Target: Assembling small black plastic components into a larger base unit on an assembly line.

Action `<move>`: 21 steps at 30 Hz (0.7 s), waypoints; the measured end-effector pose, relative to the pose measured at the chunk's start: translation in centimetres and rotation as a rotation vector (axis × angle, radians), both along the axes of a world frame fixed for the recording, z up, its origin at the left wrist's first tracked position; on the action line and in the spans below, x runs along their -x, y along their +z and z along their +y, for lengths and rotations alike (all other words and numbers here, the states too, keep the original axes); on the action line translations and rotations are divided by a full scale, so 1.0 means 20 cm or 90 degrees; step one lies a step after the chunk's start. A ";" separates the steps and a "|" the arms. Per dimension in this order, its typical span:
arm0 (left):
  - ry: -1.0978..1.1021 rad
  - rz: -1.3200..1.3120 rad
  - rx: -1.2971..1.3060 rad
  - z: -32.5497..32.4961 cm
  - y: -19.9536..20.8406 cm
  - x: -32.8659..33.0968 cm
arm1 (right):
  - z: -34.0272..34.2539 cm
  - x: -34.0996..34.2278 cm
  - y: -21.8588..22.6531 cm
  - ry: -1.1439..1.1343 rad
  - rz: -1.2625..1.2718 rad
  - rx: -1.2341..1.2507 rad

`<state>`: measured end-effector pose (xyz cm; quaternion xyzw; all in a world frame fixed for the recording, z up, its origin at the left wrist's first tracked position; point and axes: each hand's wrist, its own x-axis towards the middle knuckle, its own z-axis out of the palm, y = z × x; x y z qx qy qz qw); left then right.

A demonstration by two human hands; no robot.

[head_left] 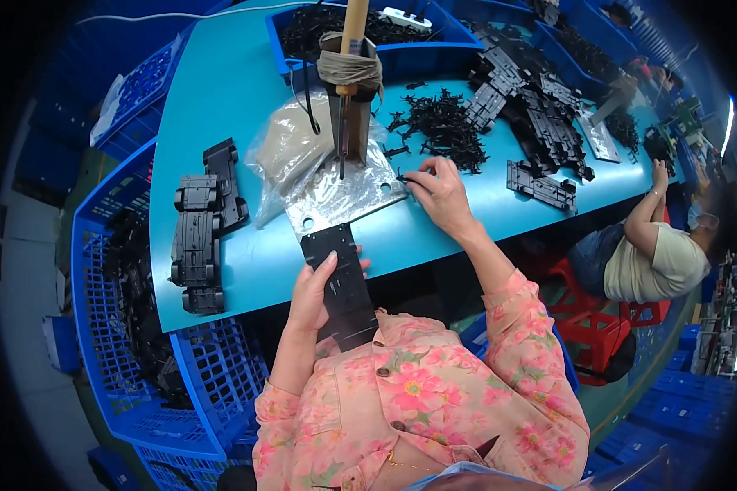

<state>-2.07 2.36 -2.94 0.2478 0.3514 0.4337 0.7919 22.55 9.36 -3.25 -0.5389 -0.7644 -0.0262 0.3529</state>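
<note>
My left hand (309, 295) grips a flat black plastic chassis plate (345, 286) by its sides, thumb on top. The plate's far end meets the near edge of a shiny metal plate (323, 211). My right hand (440, 192) pinches a small black plastic part (403, 177) at the metal plate's right corner. Above the metal plate, a soldering-iron-like tool (348, 86) points straight down, its wooden handle bound with cloth. A heap of small black parts (442, 123) lies beyond my right hand.
Black car chassis (195, 237) are stacked at the left on the turquoise table (258, 282); more pile up (540, 114) at the right. A blue bin (434, 57) stands behind, a blue basket (90, 327) at left. Another person (655, 254) sits at right.
</note>
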 end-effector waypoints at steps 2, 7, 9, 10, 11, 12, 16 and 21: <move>-0.006 -0.002 -0.007 0.00 0.00 0.00 | -0.03 -0.02 -0.04 0.017 0.211 0.164; -0.003 -0.002 -0.001 0.00 -0.01 0.00 | -0.08 -0.02 0.01 0.025 0.500 0.511; -0.013 -0.007 0.007 0.01 -0.02 0.00 | -0.10 -0.01 0.06 0.010 0.494 0.585; -0.012 -0.011 0.013 0.01 -0.02 0.00 | -0.11 0.00 0.09 -0.026 0.449 0.584; -0.012 -0.008 0.007 0.01 -0.01 0.00 | -0.11 0.02 0.10 -0.061 0.403 0.583; -0.013 -0.006 0.001 0.01 -0.01 0.00 | -0.11 0.02 0.10 -0.065 0.398 0.589; -0.001 -0.007 -0.006 0.01 0.00 0.01 | -0.13 0.01 0.06 -0.097 0.127 0.341; -0.003 -0.009 0.009 0.01 -0.01 0.02 | -0.15 -0.05 0.02 -0.076 -0.010 0.175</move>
